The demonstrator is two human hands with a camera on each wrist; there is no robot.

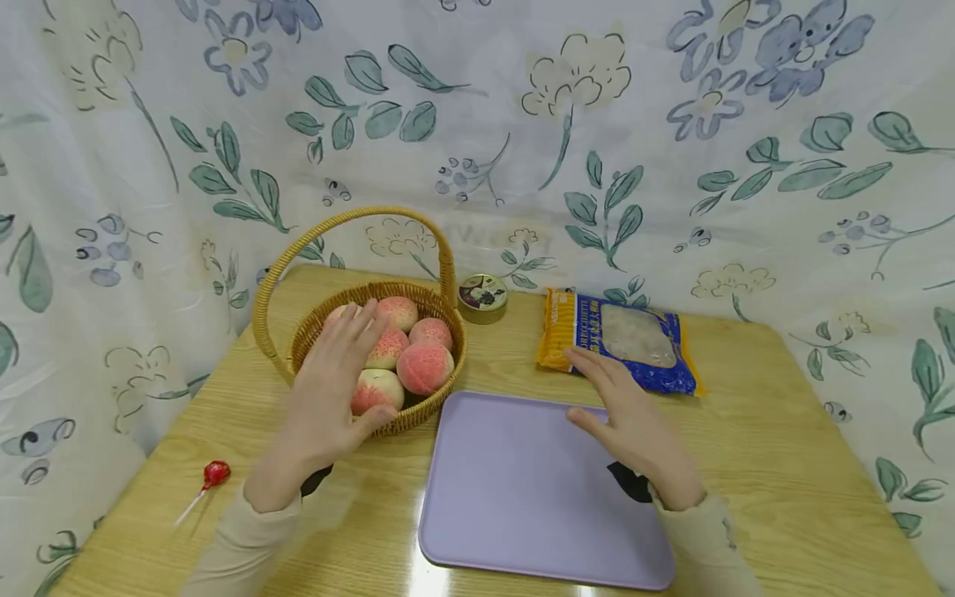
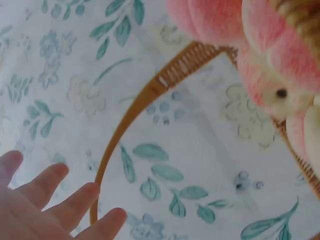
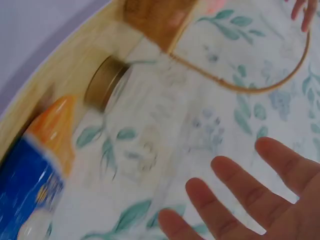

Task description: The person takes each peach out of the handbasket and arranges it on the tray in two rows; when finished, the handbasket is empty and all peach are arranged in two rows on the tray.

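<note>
My left hand (image 1: 324, 398) is raised with fingers extended in front of a wicker basket (image 1: 419, 417), covering part of it in the head view. Several pink and cream peaches (image 1: 425, 367) lie in the basket; whether the hand touches any cannot be told. The left wrist view shows the fingers spread, with nothing held. Above the right part of a lilac tray (image 1: 537, 497), my right hand (image 1: 634, 419) is held up, fingers extended and holding nothing. It is nearest to a blue and orange packet of pasta (image 1: 634, 336). No object lies on the visible tray surface.
Behind the basket's right side stands a small round gold tin (image 1: 482, 300). A red lollipop (image 1: 216, 474) lies at the left of the wooden table (image 1: 783, 464). A floral curtain (image 1: 477, 108) hangs along the table's back and sides. The basket's tall handle (image 1: 358, 214) arches upward.
</note>
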